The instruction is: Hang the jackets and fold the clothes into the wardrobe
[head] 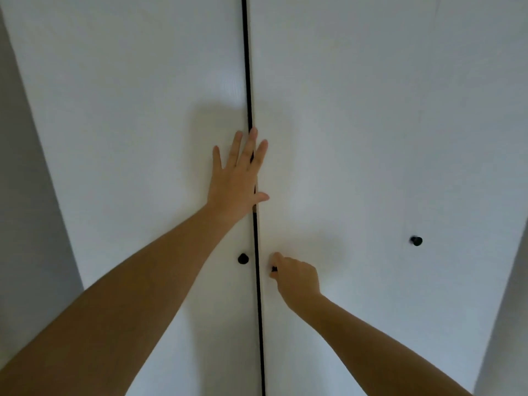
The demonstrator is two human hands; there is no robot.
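Both bare forearms are reaching forward from the bottom edge, left forearm (114, 295) and right forearm (371, 338), nearest the lens. Right hand (297, 277) is pinching a small black knob (274, 269), fingers curled tight around it, knob mostly hidden under them. That knob is sitting on the right door (357, 167), just beside the dark gap (258, 310) between the doors. Left hand (238, 184) is lying flat, fingers straight and spread, palm pressing on the left door (128, 124). Its middle and index fingers and its thumb are crossing the gap onto the right door. A second black knob (243, 258) is showing on the left door, below the left hand, just beside the gap, untouched. A third black knob (416, 240) is sitting well apart, far right. The white wardrobe (343, 81) is filling the view straight ahead, doors nearly closed with only the thin gap showing. Grey wall (25, 195) is bordering it on the left.
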